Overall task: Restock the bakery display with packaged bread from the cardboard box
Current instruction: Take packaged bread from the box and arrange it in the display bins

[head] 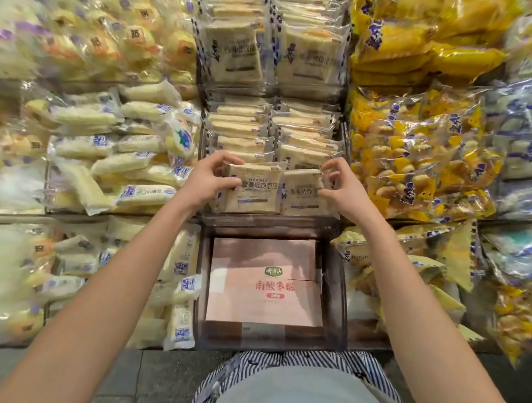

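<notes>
Two flat packs of sliced toast bread stand side by side at the front of the middle display bin. My left hand (211, 177) grips the left pack (253, 189) by its left edge, thumb on the front and fingers curled over the top. My right hand (341, 190) pinches the right pack (302, 192) at its right edge. Behind them, several more packs of the same bread (275, 133) stand in two rows. A pink cardboard box (266, 282) with red print lies flat in the clear bin below my hands.
Long pale bread packs (111, 160) fill the shelves on the left. Yellow bags of small buns (423, 155) crowd the right side. Another bin of toast packs (274, 52) sits higher up. The clear bin's dark rim (269, 225) runs just under my hands.
</notes>
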